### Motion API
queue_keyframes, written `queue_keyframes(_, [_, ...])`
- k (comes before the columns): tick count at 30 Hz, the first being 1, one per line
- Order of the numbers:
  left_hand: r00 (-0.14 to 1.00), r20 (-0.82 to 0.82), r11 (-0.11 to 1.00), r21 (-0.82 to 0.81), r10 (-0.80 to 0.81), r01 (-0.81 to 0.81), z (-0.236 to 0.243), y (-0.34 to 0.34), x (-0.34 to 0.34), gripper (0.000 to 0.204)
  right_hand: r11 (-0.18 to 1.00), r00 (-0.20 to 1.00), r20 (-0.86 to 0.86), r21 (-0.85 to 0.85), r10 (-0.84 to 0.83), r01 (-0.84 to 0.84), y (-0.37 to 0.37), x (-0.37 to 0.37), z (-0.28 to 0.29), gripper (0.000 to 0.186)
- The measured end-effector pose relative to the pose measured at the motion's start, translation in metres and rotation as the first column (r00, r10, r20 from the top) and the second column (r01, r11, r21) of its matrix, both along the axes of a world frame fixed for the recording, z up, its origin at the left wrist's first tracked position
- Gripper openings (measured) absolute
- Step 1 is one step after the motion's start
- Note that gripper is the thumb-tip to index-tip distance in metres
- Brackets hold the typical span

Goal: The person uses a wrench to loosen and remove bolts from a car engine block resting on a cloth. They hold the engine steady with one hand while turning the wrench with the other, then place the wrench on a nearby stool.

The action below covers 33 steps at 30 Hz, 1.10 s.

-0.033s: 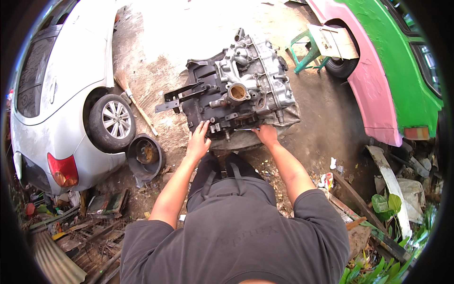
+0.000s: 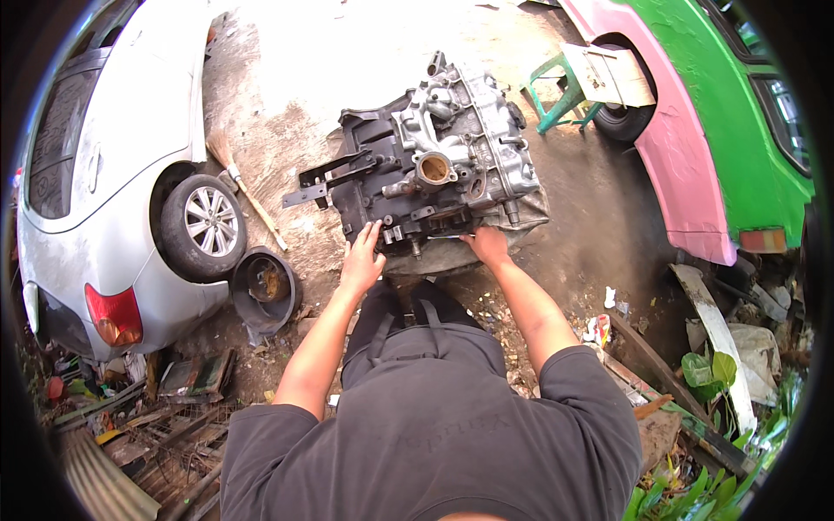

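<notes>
Gripping a greasy, ribbed cast-metal engine block (image 2: 434, 165), both hands (image 2: 360, 265) spread.

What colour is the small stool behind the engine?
Green stool, seen in the head view.

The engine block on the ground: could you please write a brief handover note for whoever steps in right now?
Left hand: open, palm and fingers resting on the near edge of the dark grey and silver metal engine block.
Right hand: on the block's near right edge, fingers partly hidden; the grip cannot be judged.
Position: the block sits on the dirt ground, between the silver car and the green and pink vehicle. A black round pan lies to the left.
Done: both hands placed.
Left: no tool in hand, block not lifted.
</notes>
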<state>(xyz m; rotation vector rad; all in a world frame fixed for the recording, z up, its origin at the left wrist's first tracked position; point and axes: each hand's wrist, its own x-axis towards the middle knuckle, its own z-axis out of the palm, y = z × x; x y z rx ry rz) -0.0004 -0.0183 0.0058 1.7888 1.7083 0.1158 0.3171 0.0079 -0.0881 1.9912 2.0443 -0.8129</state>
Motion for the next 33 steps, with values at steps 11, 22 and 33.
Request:
queue_keyframes(11, [0.994,0.083,0.998,-0.006,-0.065,0.066,-0.001,0.013,-0.016,0.076,0.964,0.958,-0.129,0.045,-0.255,0.262,-0.013,-0.044,0.073,0.026])
queue_keyframes(22, [0.965,0.168,0.978,-0.008,-0.203,0.207,-0.008,0.022,-0.039,0.081,0.731,0.583,-0.442,-0.386,-0.682,0.563,-0.045,-0.156,0.045,0.024])
queue_keyframes(33, [0.948,0.199,0.966,-0.026,-0.247,0.257,-0.007,0.025,-0.045,0.079,0.471,0.188,-0.520,-0.490,-0.833,0.734,-0.059,-0.141,0.047,0.022])
